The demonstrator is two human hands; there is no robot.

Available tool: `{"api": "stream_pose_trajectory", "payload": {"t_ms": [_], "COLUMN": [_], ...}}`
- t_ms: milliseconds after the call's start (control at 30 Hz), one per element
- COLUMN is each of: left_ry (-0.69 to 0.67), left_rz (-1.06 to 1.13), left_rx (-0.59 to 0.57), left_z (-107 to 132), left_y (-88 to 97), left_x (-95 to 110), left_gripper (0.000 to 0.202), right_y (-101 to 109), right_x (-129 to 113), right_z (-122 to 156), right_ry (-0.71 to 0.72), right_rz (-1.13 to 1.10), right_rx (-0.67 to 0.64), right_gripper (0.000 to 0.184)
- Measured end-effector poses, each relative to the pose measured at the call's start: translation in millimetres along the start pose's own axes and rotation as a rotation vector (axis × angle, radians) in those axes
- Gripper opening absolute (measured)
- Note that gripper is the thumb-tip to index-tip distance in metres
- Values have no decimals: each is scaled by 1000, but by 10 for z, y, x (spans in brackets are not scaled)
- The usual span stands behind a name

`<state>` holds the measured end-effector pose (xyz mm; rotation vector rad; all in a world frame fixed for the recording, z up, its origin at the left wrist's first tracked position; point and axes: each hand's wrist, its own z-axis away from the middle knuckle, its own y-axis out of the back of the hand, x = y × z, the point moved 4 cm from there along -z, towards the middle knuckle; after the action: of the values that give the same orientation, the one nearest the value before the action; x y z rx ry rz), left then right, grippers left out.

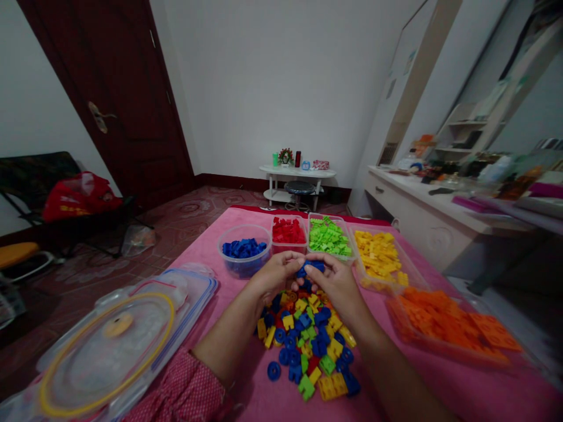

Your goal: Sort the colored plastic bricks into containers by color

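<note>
Both my left hand (281,272) and my right hand (329,276) are closed on blue toy bricks (313,267), held up between the fingertips. How many pieces they hold is partly hidden by the fingers. Beneath them spreads a mixed pile of building bricks (308,334) in blue, yellow, green, red and orange, with some round blue pieces among them. Just beyond my hands stand a round tub of blue bricks (245,248), a box of red bricks (288,230) and a box of green bricks (328,235).
To the right are a box of yellow bricks (382,257) and a box of orange bricks (448,321). Stacked clear lids (132,328) lie at the left on the pink tablecloth (206,249). A white dresser (422,214) stands beyond the table's right side.
</note>
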<state>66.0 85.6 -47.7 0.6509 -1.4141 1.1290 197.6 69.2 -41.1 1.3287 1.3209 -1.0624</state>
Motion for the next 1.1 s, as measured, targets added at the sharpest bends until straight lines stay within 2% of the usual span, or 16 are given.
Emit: {"api": "stream_pose_trajectory", "payload": {"t_ms": [100,200,267,400,500,600,767,833,933,1000,1033,1100], "left_ry": [-14,-37,-29,82,213,262,306,233,41,-146,-247,-362], "left_rz": [-24,-31,-25,108,246,369,552,554,476,362,262,-18], "left_rx": [-31,-105,-105,-31,-96,-171,-213,-159,24,198,308,541], "left_z": [15,36,36,27,30,16,-3,-2,-14,-47,-65,-102], "left_y": [-6,-25,-30,-65,-155,-218,-229,-170,49,289,430,705], "left_x": [3,19,14,-32,-81,-126,-172,-90,149,351,449,592], "left_gripper": [35,43,42,36,49,52,27,16,15,20,21,25], "right_y": [7,63,111,111,12,-58,16,73,137,158,163,170], "right_x": [23,55,49,-57,-151,-201,-249,-280,-329,-358,-367,-368], "right_z": [4,-9,-18,-9,31,75,99,94,89,90,90,82], "right_ry": [-8,-86,-115,-38,46,77,88,103,127,146,154,159], "right_rz": [-4,-191,-271,-96,34,13,24,23,38,44,44,47], "right_rx": [-4,-21,-8,-3,-32,-23,73,106,155,180,186,188], "right_gripper": [31,32,34,31,29,37,35,32,28,26,26,26]}}
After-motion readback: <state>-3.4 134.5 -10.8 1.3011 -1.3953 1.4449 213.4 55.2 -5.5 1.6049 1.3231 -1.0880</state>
